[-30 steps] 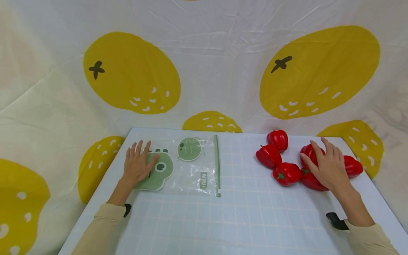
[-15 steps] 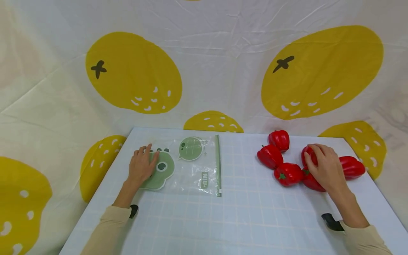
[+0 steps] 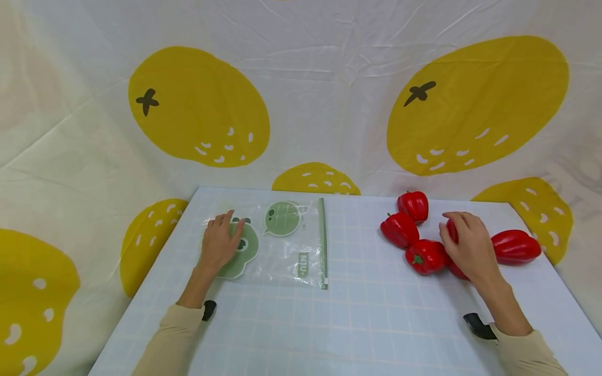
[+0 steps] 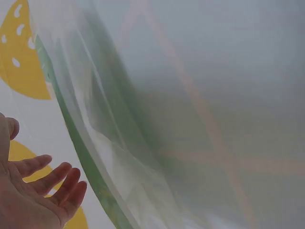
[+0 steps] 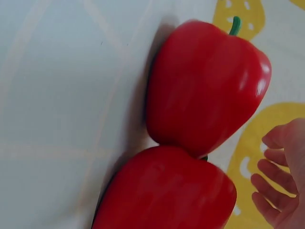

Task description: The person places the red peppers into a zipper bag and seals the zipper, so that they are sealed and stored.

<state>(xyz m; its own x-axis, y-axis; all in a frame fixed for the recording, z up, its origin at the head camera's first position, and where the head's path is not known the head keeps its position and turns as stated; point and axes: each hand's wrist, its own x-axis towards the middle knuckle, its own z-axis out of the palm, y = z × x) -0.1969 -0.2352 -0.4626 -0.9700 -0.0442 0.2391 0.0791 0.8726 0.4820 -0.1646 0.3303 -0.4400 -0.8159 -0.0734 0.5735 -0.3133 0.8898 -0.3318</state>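
Over the left end of a clear bag (image 3: 281, 266) with green cartoon prints is my left hand (image 3: 219, 243), its fingers loosely bent and gripping nothing. In the left wrist view the bag's plastic (image 4: 128, 95) fills most of the picture, with the left hand (image 4: 43, 191) at its lower left. My right hand (image 3: 472, 245) hovers over red bell peppers, partly hiding one pepper (image 3: 452, 228) behind its thumb and index finger. In the right wrist view its loosely curled fingers stand apart from the upper pepper (image 5: 205, 90) and the lower pepper (image 5: 167, 191).
To the left of the right hand lie a back pepper (image 3: 414, 207), a middle pepper (image 3: 400, 230) and a front pepper (image 3: 425, 257). Another pepper (image 3: 517, 247) lies near the right edge of the pale checked table (image 3: 348, 324). A curtain (image 3: 324, 115) with yellow fruit prints hangs behind.
My left hand has slid rightward across the bag, its fingers bending more. The right hand has shifted left over the peppers and drawn its fingers in, uncovering more of the rightmost pepper.
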